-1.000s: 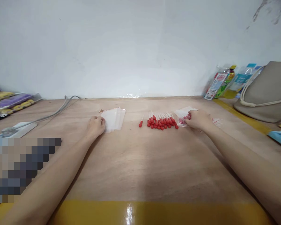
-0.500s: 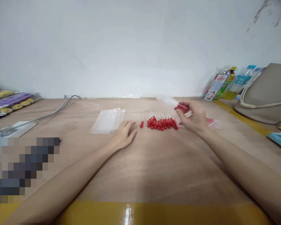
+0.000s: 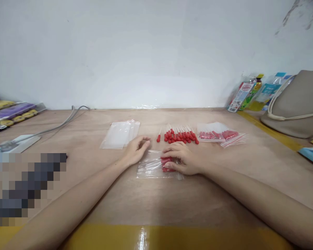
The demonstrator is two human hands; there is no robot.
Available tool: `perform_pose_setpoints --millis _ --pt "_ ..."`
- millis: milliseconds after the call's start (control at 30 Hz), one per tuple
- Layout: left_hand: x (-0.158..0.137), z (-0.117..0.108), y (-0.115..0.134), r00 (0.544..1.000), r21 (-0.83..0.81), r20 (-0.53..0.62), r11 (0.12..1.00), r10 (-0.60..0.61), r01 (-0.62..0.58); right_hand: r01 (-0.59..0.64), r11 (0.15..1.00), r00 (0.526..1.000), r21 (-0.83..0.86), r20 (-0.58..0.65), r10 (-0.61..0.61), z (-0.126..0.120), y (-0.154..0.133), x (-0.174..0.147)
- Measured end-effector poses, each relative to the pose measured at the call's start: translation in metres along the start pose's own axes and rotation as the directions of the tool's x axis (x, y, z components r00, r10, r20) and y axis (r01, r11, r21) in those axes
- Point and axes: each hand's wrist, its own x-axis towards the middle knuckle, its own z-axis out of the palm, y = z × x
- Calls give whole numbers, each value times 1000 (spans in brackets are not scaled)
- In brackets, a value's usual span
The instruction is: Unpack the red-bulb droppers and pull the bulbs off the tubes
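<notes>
My right hand (image 3: pixel 184 159) grips the red-bulb end of a clear plastic bag of droppers (image 3: pixel 151 166), which lies flat on the wooden table in front of me. Thumb and fingers partly cover the red bulbs inside. Just left of that bag, my left hand (image 3: pixel 135 150) rests with loosely curved fingers and thumb apart, holding nothing. Beyond the hands lies a row of loose glass-like droppers with red bulbs (image 3: pixel 181 136). One single dropper (image 3: pixel 158 137) is set apart at the row's left.
Flat clear zip bags (image 3: pixel 116 135) overlap at the left. Filled bags with red bulbs (image 3: pixel 216 133) lie at the right. A grey cable (image 3: pixel 54 129) runs to a white power strip (image 3: pixel 28 140). Drink bottles (image 3: pixel 266 93) and a beige hat (image 3: pixel 297 104) stand far right.
My right hand has brought the bag of droppers from above the right-hand bags down and left onto the table before me. My left hand has shifted only slightly.
</notes>
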Motion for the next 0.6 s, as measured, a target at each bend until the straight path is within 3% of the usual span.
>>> perform_pose_setpoints --millis 67,200,400,600 --pt "-3 -2 7 993 31 86 996 85 -88 -84 994 995 -67 -59 80 -3 4 7" --pt "-8 -7 18 931 52 279 964 236 -261 -173 952 982 -253 -121 146 0 14 33" --pt "-10 -9 13 920 103 286 946 267 -306 -56 890 998 -453 10 67 16 27 67" --pt "-10 -10 8 919 110 291 945 265 -307 -104 851 992 -515 10 127 11 30 63"
